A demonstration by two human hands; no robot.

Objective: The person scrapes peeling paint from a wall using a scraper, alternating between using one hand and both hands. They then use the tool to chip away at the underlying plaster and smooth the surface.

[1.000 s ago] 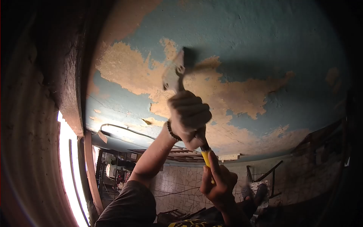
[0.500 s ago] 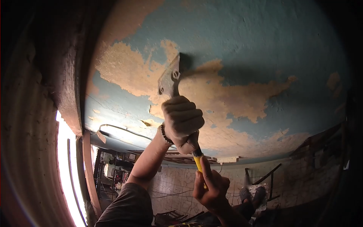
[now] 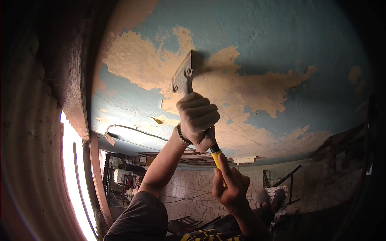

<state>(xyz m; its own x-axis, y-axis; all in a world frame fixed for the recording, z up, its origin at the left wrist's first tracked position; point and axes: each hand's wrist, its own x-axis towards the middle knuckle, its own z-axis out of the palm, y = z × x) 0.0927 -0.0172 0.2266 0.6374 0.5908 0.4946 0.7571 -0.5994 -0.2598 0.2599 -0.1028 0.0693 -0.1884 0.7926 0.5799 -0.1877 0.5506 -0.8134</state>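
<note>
A long-handled paint scraper [image 3: 183, 74] has a wide flat blade with two screw heads, a dark shaft and a yellow handle. Its blade edge meets or nearly meets the wall [image 3: 277, 52], where blue-green paint surrounds a bare tan patch [image 3: 253, 93]. My left hand [image 3: 198, 120], with a beaded bracelet [image 3: 183, 135] at the wrist, is closed round the shaft just below the blade. Lower down, my right hand [image 3: 232, 185] grips the yellow handle, its index finger stretched along it.
A wooden beam [image 3: 76, 92] and corrugated sheeting [image 3: 30, 120] run down the left, beside a bright opening [image 3: 76, 176]. A cable [image 3: 136, 129] crosses the wall. Below are a tiled floor [image 3: 189, 186], a cluttered rack [image 3: 124, 176] and a dark metal frame [image 3: 287, 182] beside my feet.
The view has tilted, so the wall patch sits higher in the picture. Against the patch, the scraper blade has slid slightly downward. Both hands keep their hold.
</note>
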